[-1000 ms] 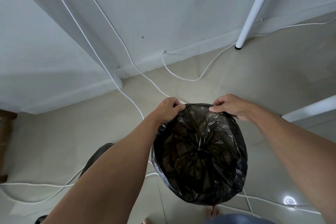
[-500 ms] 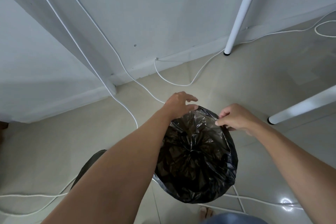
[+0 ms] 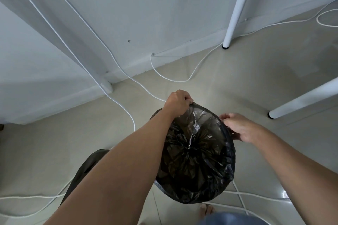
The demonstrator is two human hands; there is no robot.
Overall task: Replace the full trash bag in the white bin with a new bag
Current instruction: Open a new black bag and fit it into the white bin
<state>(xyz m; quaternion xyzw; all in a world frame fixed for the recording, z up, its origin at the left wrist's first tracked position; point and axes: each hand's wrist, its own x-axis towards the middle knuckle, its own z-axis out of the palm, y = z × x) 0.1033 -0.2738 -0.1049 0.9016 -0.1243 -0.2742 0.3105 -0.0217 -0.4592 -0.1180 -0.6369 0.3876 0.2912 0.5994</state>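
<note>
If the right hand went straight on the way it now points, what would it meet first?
Probably the left hand. The right hand, pinching the rim of the black bag, points across the far edge toward it; depth is unclear, so it might pass beside.

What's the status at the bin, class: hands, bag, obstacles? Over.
Left grip holds black bag's far edge; right grip pinches its right edge. Bag mouth stretched open. White cables on floor alongside.
</note>
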